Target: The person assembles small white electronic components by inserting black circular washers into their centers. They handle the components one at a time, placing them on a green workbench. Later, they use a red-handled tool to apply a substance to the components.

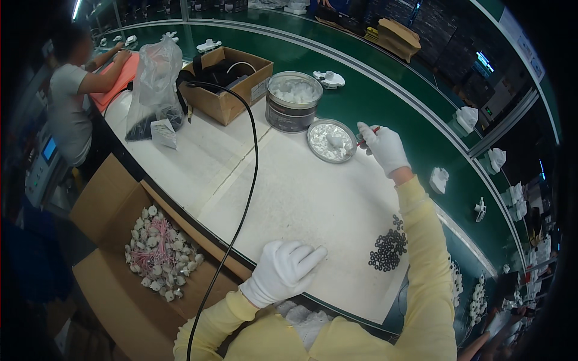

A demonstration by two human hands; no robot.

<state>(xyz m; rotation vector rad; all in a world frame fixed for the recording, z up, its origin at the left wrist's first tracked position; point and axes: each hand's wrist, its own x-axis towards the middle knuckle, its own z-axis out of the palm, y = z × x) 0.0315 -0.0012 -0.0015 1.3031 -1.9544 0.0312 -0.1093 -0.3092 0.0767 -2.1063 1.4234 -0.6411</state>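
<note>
My right hand (383, 146), in a white glove, is closed round a thin tool with a red handle (376, 129). Its working end is too small to make out. The hand is at the right rim of a round metal lid (312, 148), whose inside is smeared with white paste (335, 141). Behind the lid stands a dark tin (291, 118) holding more of the white, lumpy paste. My left hand (283, 272), also gloved, lies at the table's near edge with its fingers stretched out, holding nothing. Several small black rings (388, 249) are heaped on the tabletop near my right forearm.
A black cable (255, 150) hangs across the white table (289, 198). An open carton (102, 283) of white parts with pink wires stands at lower left. A cardboard box (229, 107) and plastic bag (158, 78) sit at the back. White parts line the green conveyor (385, 90). Another person works at far left.
</note>
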